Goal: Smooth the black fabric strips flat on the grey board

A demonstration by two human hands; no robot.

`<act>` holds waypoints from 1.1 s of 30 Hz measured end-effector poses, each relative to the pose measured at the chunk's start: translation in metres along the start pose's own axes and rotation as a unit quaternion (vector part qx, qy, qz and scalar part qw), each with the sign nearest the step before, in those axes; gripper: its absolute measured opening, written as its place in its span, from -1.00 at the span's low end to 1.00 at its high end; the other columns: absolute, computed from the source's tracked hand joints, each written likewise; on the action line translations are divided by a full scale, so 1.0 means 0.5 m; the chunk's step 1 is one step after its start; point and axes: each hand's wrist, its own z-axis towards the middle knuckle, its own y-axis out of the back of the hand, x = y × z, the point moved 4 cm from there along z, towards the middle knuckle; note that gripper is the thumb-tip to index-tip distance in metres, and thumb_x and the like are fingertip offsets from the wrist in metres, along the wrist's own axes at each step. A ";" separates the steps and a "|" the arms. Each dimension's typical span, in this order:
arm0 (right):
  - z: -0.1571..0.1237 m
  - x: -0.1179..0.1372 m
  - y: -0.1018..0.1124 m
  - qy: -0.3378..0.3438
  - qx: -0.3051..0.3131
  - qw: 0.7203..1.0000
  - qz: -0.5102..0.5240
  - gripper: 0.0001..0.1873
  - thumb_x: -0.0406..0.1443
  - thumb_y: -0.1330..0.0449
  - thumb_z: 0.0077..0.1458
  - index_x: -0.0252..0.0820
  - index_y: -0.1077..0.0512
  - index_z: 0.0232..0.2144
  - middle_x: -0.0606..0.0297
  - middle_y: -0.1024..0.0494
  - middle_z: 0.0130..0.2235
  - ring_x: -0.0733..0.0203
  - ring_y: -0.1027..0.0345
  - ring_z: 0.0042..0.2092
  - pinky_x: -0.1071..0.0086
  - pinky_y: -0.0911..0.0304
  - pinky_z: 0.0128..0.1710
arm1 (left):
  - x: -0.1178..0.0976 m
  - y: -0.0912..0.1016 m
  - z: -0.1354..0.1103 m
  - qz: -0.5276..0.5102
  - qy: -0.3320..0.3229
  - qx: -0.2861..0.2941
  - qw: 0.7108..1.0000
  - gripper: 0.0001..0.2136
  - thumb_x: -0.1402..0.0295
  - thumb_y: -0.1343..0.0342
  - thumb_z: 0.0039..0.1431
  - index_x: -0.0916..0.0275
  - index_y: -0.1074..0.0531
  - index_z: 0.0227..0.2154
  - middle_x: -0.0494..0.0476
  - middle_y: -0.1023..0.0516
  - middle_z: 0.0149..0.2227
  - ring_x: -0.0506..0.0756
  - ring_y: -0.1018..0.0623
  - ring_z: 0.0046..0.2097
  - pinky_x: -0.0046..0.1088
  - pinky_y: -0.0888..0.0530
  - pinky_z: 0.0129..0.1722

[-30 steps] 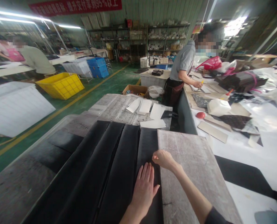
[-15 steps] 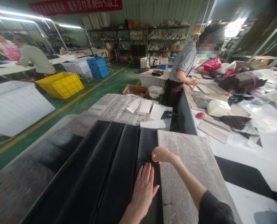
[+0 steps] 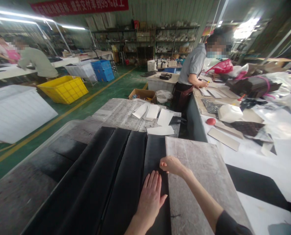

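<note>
Pressing flat on the rightmost black strip [image 3: 155, 148], the person's left hand [image 3: 151, 195] lies low in the middle of the frame, palm down, fingers spread a little and straight, gripping nothing. Just above it the right hand [image 3: 171, 164] sits where that strip meets the left edge of the grey board [image 3: 204, 176]; its fingers are curled under, and I cannot tell whether they pinch anything. I count four long black strips laid side by side, running from the bottom of the frame up toward the centre, their long edges touching or nearly so; the one under the hand butts against the grey board. Beyond the strips' far ends, at centre frame, a scuffed bench top [image 3: 118, 112] carries about five white sheets [image 3: 152, 111], loosely fanned. One cardboard box [image 3: 141, 94] stands behind it. In the upper left sit one yellow crate [image 3: 64, 88] and a stack of blue crates [image 3: 102, 70], with two people [image 3: 35, 60] bent at a table. At upper right one co-worker [image 3: 193, 65] in a grey shirt leans over a cluttered white table [image 3: 277, 153], on which rest one red round thing [image 3: 211, 121] and one white container [image 3: 230, 112]. Open room lies on the green floor [image 3: 103, 91] at left, marked by a yellow line.
</note>
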 end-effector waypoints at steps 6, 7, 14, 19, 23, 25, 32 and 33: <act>-0.063 -0.025 -0.029 0.052 -0.124 0.990 0.047 -0.77 -0.33 -0.08 0.22 -0.02 -0.54 -0.21 0.36 -0.57 -0.08 0.28 -0.49 -0.12 0.46 -0.27 -0.17 | 0.005 0.000 0.010 0.004 -0.003 0.005 1.000 -0.38 0.09 -0.19 0.20 0.43 -0.32 0.19 0.43 -0.33 0.27 0.33 -0.35 0.29 -0.03 -0.41 0.24; -0.072 -0.032 -0.040 0.066 -0.144 0.985 0.064 -0.78 -0.33 -0.09 0.22 -0.02 -0.54 -0.22 0.36 -0.55 -0.07 0.28 -0.48 -0.10 0.46 -0.29 -0.14 | 0.007 0.002 0.015 -0.003 -0.001 0.014 1.000 -0.38 0.08 -0.21 0.18 0.42 -0.33 0.18 0.42 -0.35 0.26 0.33 -0.36 0.27 -0.02 -0.41 0.24; -0.090 -0.066 -0.100 0.075 -0.245 0.959 0.124 -0.80 -0.34 -0.13 0.21 -0.01 -0.55 -0.27 0.29 -0.52 -0.03 0.17 -0.43 0.03 0.34 -0.36 0.00 | 0.023 0.020 0.038 -0.053 0.020 0.066 0.996 -0.27 0.14 -0.35 0.04 0.36 -0.29 0.22 0.31 -0.33 0.28 0.34 -0.38 0.24 -0.03 -0.41 0.22; -0.090 -0.057 -0.090 0.059 -0.232 0.964 0.120 -0.80 -0.39 -0.14 0.19 -0.03 -0.54 -0.25 0.30 -0.52 -0.04 0.18 -0.44 0.02 0.35 -0.36 -0.02 | 0.026 0.016 0.034 -0.051 0.018 0.071 0.996 -0.24 0.09 -0.33 0.05 0.35 -0.26 0.25 0.29 -0.29 0.31 0.33 -0.35 0.26 -0.02 -0.40 0.23; -0.088 -0.053 -0.085 0.054 -0.233 0.963 0.122 -0.80 -0.41 -0.15 0.17 -0.05 -0.53 -0.26 0.31 -0.52 -0.06 0.20 -0.45 0.00 0.37 -0.35 -0.04 | 0.029 0.008 0.029 -0.047 0.007 0.057 0.997 -0.21 -0.06 -0.27 0.07 0.34 -0.27 0.25 0.31 -0.26 0.33 0.35 -0.29 0.31 0.01 -0.34 0.28; -0.089 -0.053 -0.086 0.057 -0.238 0.962 0.121 -0.80 -0.41 -0.14 0.18 -0.04 -0.52 -0.26 0.31 -0.52 -0.06 0.19 -0.44 0.00 0.37 -0.35 -0.04 | 0.030 0.004 0.026 -0.041 0.005 0.049 0.998 -0.20 -0.11 -0.23 0.09 0.33 -0.27 0.25 0.33 -0.23 0.35 0.36 -0.24 0.34 0.04 -0.30 0.30; -0.096 -0.054 -0.094 0.076 -0.256 0.957 0.112 -0.79 -0.39 -0.13 0.20 -0.02 -0.51 -0.21 0.28 -0.52 -0.05 0.16 -0.42 0.00 0.33 -0.37 -0.04 | 0.026 0.002 0.023 -0.019 0.001 0.049 0.999 -0.20 -0.11 -0.21 0.11 0.33 -0.25 0.27 0.32 -0.21 0.35 0.36 -0.24 0.35 0.06 -0.31 0.30; -0.096 -0.054 -0.095 0.077 -0.255 0.957 0.111 -0.79 -0.39 -0.13 0.21 -0.01 -0.52 -0.22 0.28 -0.52 -0.05 0.16 -0.42 0.00 0.33 -0.37 -0.04 | 0.026 0.002 0.024 -0.017 0.001 0.049 0.999 -0.21 -0.11 -0.21 0.11 0.34 -0.25 0.27 0.32 -0.21 0.35 0.36 -0.24 0.35 0.06 -0.31 0.30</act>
